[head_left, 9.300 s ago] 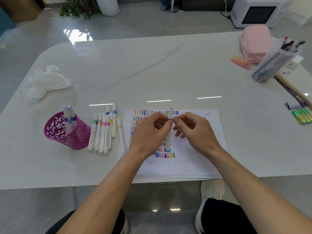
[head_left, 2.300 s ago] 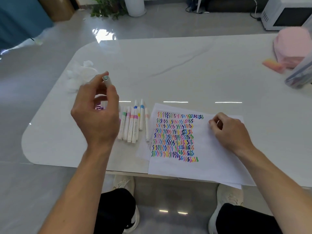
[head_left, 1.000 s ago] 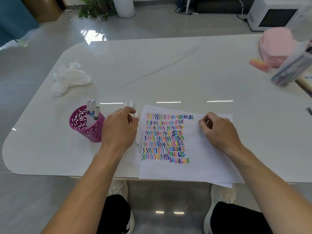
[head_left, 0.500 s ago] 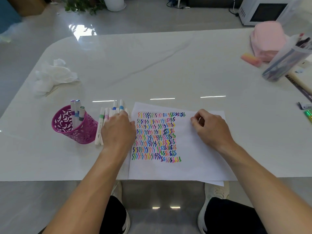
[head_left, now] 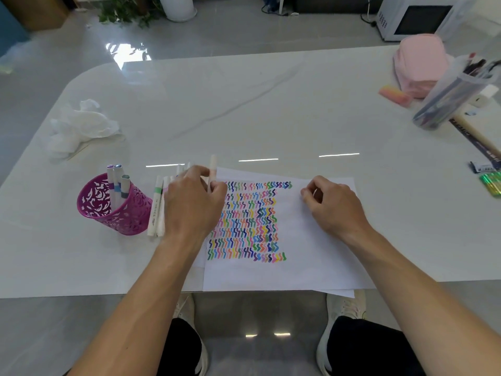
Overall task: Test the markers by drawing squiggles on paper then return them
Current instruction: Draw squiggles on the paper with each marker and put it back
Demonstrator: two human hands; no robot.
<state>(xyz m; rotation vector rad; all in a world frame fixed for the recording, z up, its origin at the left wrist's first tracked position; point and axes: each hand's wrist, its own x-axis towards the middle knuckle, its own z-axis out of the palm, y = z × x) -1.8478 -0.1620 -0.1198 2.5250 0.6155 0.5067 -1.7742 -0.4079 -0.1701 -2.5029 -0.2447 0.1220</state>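
Pinching a capped marker (head_left: 213,169) in the left hand (head_left: 192,204), its long axis is held toward 12 o'clock. The right hand (head_left: 332,204) is curled, empty, pressed on the paper (head_left: 311,240) at 3 o'clock. The loose markers (head_left: 158,210) and cup (head_left: 113,210) lie at 9 o'clock on the tabletop (head_left: 271,109), nearer the left hand.

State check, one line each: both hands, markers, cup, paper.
left hand: pinching one marker, lifted off the row
held marker: capped as far as visible, tip end pointing away
right hand: loosely curled, resting on the paper, holding nothing visible
loose markers: lying side by side on the table, capped
pink cup: upright, three capped markers standing inside
paper: flat, covered with rows of coloured squiggles
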